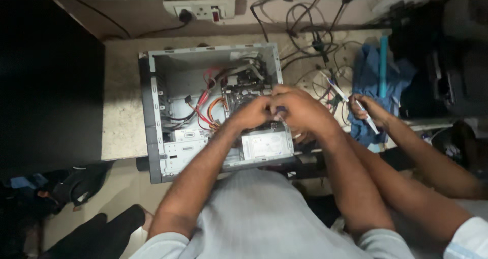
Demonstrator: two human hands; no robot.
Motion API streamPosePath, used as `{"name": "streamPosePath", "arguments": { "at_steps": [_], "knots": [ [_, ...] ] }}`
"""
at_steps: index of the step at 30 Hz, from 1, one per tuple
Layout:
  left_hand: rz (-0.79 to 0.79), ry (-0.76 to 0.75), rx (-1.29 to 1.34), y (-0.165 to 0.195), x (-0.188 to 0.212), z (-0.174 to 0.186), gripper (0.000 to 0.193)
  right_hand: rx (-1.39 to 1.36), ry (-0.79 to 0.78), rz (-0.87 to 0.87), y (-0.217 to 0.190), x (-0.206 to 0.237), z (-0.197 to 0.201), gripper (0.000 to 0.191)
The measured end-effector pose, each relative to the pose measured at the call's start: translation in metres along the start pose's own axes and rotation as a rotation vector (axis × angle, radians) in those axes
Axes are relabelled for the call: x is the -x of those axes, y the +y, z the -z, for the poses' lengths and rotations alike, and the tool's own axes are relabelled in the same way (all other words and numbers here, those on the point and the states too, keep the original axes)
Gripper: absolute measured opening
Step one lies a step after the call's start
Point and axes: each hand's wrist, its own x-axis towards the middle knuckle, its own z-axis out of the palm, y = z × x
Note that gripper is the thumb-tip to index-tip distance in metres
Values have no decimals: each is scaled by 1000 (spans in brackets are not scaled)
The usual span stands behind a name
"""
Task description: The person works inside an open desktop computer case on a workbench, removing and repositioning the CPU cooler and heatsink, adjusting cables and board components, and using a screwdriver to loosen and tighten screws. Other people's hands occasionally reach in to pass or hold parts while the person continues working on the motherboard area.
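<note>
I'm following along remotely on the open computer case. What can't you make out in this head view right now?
- Head view: what the left hand and right hand grip; they cover it.
- The motherboard beneath them: mostly hidden by both hands.
- The power supply: partly behind the forearms.
- The co-worker's hand holds a thin white tool; too small to identify.
- Left side: too dark.

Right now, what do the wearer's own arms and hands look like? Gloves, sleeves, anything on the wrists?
Both hands are bare: the left hand and right hand show no gloves, and no rings are visible. The forearms are bare too, with no watch or band in sight. Short light grey sleeves of the same shirt end at the upper arms. No markings are visible on them.
</note>
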Motion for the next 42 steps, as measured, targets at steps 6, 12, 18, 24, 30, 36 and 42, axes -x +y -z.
{"name": "streamPosePath", "arguments": {
  "at_steps": [6,12,18,24,30,36,42],
  "knots": [
    [-198,368,-108,22,9,-2,47,239,-96,-540,-13,-4,-16,39],
    [-145,19,51,17,10,6,27,62,-54,-62,-4,-3,-3,27],
    [-19,314,-86,15,11,-2,33,175,-54,-631,-19,-8,-18,40],
    [-42,109,185,14,14,2,26,19,-64,-133,-1,-4,-9,28],
    [131,336,-301,20,17,-2,23,121,-70,-606,-1,-7,-21,32],
    [-108,165,17,16,8,-1,30,102,-11,-164,0,-2,-5,28],
    [13,268,-123,42,13,-7,27,131,16,-684,-6,-6,-13,44]
  ]
}}
